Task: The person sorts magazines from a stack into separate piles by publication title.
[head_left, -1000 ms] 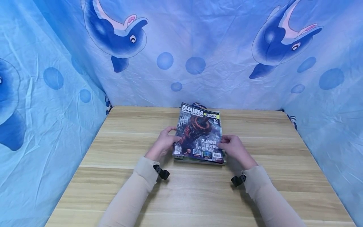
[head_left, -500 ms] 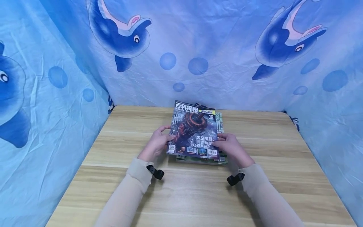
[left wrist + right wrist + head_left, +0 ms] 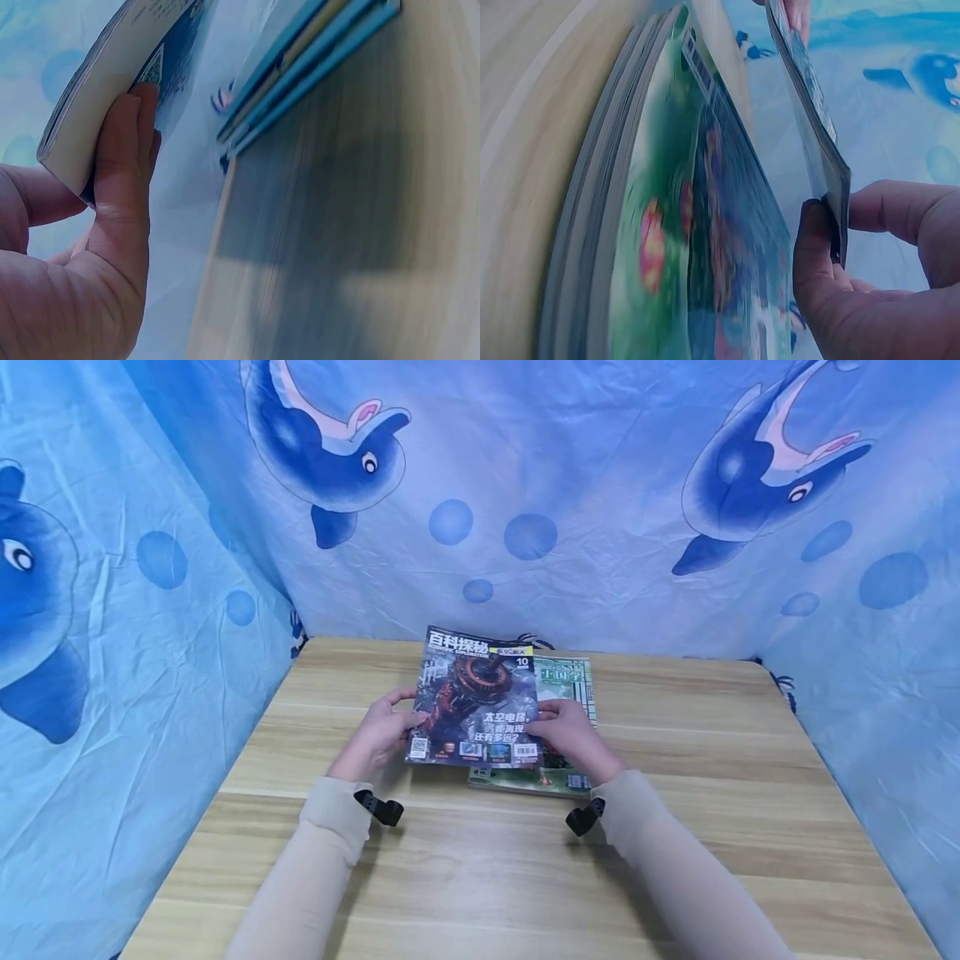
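Note:
A dark magazine (image 3: 480, 693) with a red machine on its cover is held up off the table between both hands. My left hand (image 3: 378, 731) pinches its left edge, thumb on the cover and fingers beneath, as the left wrist view shows with the magazine (image 3: 82, 97) bent a little. On the opposite edge, my right hand (image 3: 573, 735) pinches the magazine with thumb above and fingers below. Under it and to its right lies a green magazine (image 3: 562, 781), on top of a stack whose several layered edges (image 3: 600, 187) show in the right wrist view.
The stack lies on a wood-grain table (image 3: 480, 877) near its back edge. Blue cloth (image 3: 480, 485) printed with dolphins and bubbles hangs behind and at both sides. Each wrist wears a small black camera (image 3: 381, 808) on a strap.
Both hands have lifted the dark magazine and carried it left, off the stack. More of the green magazine's cover now shows at the right.

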The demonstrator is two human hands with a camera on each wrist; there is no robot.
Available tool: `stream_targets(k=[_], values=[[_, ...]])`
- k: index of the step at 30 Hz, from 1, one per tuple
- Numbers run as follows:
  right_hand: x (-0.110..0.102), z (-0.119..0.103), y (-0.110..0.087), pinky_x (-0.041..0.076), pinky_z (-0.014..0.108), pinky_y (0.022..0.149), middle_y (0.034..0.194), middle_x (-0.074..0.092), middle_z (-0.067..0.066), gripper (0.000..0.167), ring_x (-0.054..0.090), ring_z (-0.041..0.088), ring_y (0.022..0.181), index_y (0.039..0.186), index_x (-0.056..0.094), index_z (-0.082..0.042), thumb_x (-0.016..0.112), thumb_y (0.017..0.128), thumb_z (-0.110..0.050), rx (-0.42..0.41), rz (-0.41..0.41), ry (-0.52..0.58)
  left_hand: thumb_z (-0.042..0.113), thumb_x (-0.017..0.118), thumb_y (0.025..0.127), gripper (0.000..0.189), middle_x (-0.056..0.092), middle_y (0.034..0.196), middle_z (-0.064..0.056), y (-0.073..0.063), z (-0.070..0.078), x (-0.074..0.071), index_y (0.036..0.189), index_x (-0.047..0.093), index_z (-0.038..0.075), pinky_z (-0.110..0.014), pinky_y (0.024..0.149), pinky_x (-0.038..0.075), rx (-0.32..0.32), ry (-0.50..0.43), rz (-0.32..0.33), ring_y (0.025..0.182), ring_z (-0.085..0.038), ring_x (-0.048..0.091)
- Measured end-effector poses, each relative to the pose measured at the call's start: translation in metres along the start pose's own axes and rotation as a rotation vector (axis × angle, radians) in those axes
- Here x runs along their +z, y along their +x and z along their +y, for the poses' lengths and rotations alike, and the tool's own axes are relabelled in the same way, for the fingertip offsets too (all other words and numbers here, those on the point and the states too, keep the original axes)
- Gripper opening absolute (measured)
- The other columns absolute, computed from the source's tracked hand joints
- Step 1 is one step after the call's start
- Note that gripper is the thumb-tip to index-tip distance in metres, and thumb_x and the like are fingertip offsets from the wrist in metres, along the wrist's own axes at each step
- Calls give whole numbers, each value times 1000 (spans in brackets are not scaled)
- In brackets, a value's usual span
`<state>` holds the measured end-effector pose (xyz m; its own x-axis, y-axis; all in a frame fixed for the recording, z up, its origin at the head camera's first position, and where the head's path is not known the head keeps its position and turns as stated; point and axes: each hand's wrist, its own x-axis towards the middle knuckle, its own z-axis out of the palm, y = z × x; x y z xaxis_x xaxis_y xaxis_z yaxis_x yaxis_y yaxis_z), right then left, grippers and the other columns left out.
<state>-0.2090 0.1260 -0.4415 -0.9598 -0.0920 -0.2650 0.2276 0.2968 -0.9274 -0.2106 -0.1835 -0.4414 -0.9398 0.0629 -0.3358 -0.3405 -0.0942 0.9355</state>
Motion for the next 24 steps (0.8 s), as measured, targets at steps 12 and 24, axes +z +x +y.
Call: stream_targets(k=[12, 24], values=[[45, -29, 25, 52, 43, 96, 130, 60, 16, 58, 56, 30, 122, 143, 53, 1, 75, 91, -10, -39, -38, -93, -3, 57, 100, 59, 68, 101, -15, 5, 12, -49, 153, 34, 5, -39, 74, 61, -19, 69, 53, 79, -22, 71], [90, -46, 48, 51, 34, 76, 95, 60, 9, 58, 53, 16, 79, 143, 52, 4, 74, 89, -7, -46, -73, -117, 1, 57, 101, 61, 57, 124, -25, 11, 22, -87, 157, 33, 4, -36, 74, 60, -51, 242, 141, 81, -20, 69]])
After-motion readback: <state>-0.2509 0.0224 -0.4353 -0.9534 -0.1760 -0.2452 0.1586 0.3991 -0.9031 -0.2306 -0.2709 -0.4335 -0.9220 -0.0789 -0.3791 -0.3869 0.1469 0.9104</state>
